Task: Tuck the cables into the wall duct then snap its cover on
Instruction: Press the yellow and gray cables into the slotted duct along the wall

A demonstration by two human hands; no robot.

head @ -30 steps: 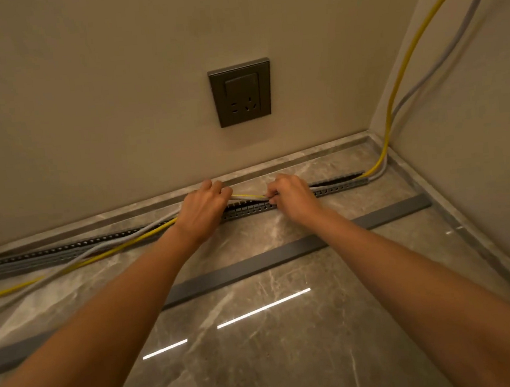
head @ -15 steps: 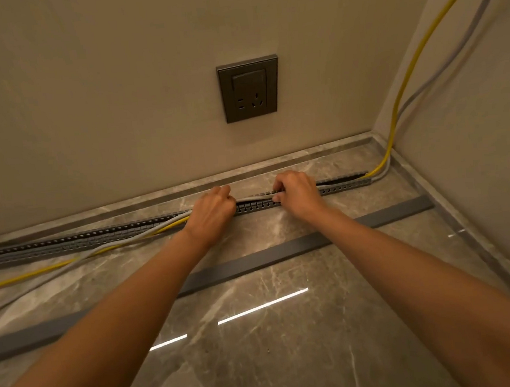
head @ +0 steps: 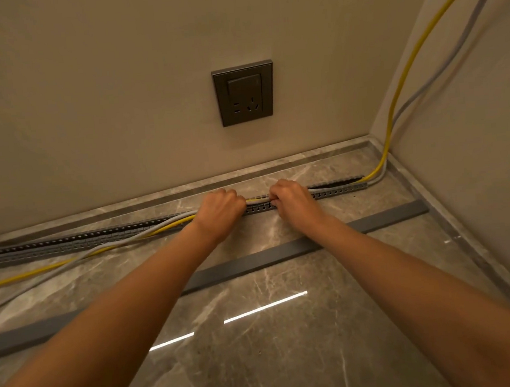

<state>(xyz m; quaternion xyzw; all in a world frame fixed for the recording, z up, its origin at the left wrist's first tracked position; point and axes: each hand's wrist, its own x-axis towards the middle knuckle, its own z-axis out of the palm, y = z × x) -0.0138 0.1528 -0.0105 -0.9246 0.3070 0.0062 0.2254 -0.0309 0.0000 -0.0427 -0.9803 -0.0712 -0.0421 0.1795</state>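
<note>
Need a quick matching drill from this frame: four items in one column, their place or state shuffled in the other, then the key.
Items
1. yellow cable
2. duct cover
3. wall socket
4. slotted duct

Places or states
A. fixed to the wall, nothing plugged in
B. lying flat on the floor, apart from the duct
C. runs down the right wall, then along the floor
D. open-topped, along the foot of the wall

Pairs: 1-C, 2-B, 3-A, 4-D
</note>
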